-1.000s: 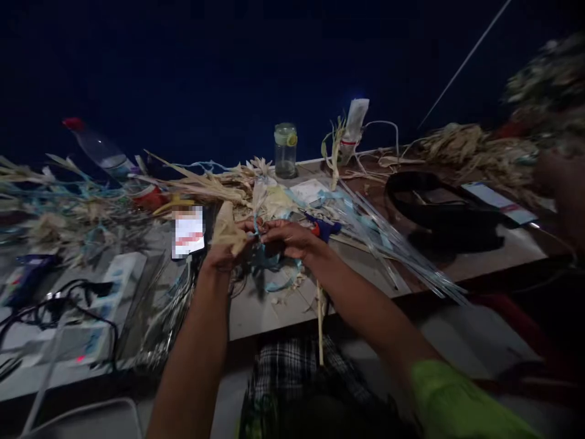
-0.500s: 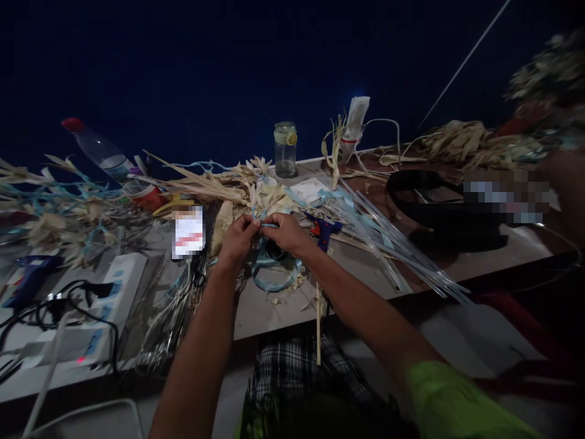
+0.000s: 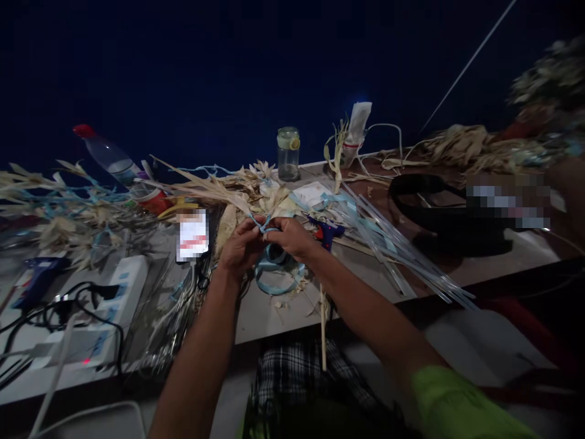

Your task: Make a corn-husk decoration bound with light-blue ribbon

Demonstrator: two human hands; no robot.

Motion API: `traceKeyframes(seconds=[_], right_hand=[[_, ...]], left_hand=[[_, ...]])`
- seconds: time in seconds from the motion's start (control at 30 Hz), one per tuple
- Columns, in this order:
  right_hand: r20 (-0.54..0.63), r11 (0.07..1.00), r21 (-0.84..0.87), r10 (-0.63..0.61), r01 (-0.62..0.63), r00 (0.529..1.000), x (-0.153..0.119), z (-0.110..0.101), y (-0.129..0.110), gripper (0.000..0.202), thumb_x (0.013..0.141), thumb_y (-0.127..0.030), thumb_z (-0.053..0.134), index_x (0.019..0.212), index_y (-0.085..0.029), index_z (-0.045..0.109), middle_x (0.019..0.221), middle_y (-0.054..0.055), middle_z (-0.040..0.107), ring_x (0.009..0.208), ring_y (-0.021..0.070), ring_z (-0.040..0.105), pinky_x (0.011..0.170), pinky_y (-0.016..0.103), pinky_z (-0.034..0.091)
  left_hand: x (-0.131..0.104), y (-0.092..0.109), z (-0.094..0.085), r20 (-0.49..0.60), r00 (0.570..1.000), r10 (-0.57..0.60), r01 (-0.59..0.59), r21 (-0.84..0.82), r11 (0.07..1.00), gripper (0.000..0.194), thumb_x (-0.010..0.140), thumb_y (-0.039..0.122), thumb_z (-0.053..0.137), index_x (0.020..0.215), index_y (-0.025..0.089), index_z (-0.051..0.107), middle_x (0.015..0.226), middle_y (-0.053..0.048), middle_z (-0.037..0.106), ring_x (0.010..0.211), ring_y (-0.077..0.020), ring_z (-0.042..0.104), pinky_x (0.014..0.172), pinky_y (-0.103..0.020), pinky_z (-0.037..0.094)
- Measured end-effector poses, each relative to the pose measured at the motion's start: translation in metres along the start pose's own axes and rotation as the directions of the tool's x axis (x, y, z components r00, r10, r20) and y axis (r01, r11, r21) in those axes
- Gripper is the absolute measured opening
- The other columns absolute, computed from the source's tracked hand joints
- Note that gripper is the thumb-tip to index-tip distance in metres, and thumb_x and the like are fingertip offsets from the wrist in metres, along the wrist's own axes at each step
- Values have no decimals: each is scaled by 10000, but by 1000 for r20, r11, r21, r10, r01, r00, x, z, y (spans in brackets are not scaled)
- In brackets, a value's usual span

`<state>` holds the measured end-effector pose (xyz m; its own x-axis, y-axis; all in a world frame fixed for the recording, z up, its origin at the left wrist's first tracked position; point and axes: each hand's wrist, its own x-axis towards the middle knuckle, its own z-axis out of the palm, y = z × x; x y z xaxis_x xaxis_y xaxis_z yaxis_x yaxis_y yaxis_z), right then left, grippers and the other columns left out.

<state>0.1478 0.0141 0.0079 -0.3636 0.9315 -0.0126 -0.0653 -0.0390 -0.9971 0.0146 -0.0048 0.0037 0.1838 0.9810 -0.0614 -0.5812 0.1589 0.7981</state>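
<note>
My left hand point(image 3: 242, 246) pinches a thin stem wrapped in light-blue tape point(image 3: 256, 223), which branches toward pale dried husk flowers behind it. Close beside it, my right hand point(image 3: 295, 236) is closed on a strip of the same blue tape point(image 3: 272, 231) at the stem's fork. Both hands' fingertips nearly meet. Below them, a loose loop of blue tape point(image 3: 280, 289) lies on the table around a roll, which my right hand partly covers. A blue glue gun point(image 3: 327, 230) rests just right of my right hand.
Clear plastic sticks point(image 3: 388, 244) lie at the right, near a black headband-like object point(image 3: 450, 213). A lidded jar point(image 3: 288, 155) stands behind. To the left are a lit phone point(image 3: 192, 236), metal wires point(image 3: 180, 320), a power strip point(image 3: 121, 292), another glue gun point(image 3: 40, 280) and a tilted bottle point(image 3: 107, 155).
The view has shifted slightly, so everything sits a little lower and further right. My left hand has turned and its fingers have shifted on the stem; my right hand stays close to it.
</note>
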Motion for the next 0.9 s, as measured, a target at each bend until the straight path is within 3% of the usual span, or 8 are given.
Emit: traceKeyframes(seconds=[0.17, 0.4, 0.63, 0.9], right_hand=[[93, 974, 209, 72, -90, 993, -2, 0, -5, 116, 546, -184, 606, 648, -135, 581, 562, -48, 541, 517, 59, 444, 532, 191, 336], [230, 931, 313, 119, -189, 966, -4, -8, -8, 156, 545, -187, 634, 629, -152, 508, 473, -83, 424, 405, 34, 330, 434, 192, 247], [145, 959, 246, 105, -139, 984, -1, -11, -8, 148, 546, -207, 630, 609, -144, 513, 470, -80, 429, 432, 37, 347, 447, 188, 248], [228, 942, 262, 153, -212, 961, -2, -9, -10, 149, 520, -178, 616, 654, -127, 574, 544, -39, 552, 498, 64, 460, 506, 193, 325]], left_hand=[[-1, -1, -2, 3, 999, 47, -47, 105, 993, 256, 619, 181, 705, 868, 181, 648, 756, -6, 654, 650, -99, 582, 634, -226, 443], [0, -2, -6, 24, 989, 147, -149, 198, 969, 278, 582, 212, 745, 847, 197, 662, 797, 4, 644, 659, -88, 569, 613, -204, 432], [5, -6, -2, -13, 974, 228, -215, 285, 934, 227, 613, 229, 724, 818, 186, 635, 729, 11, 606, 656, -89, 550, 620, -204, 432], [-3, -1, 2, 56, 998, 26, -34, 131, 991, 389, 619, 329, 712, 958, 160, 623, 738, -15, 602, 590, -72, 518, 606, -207, 428]])
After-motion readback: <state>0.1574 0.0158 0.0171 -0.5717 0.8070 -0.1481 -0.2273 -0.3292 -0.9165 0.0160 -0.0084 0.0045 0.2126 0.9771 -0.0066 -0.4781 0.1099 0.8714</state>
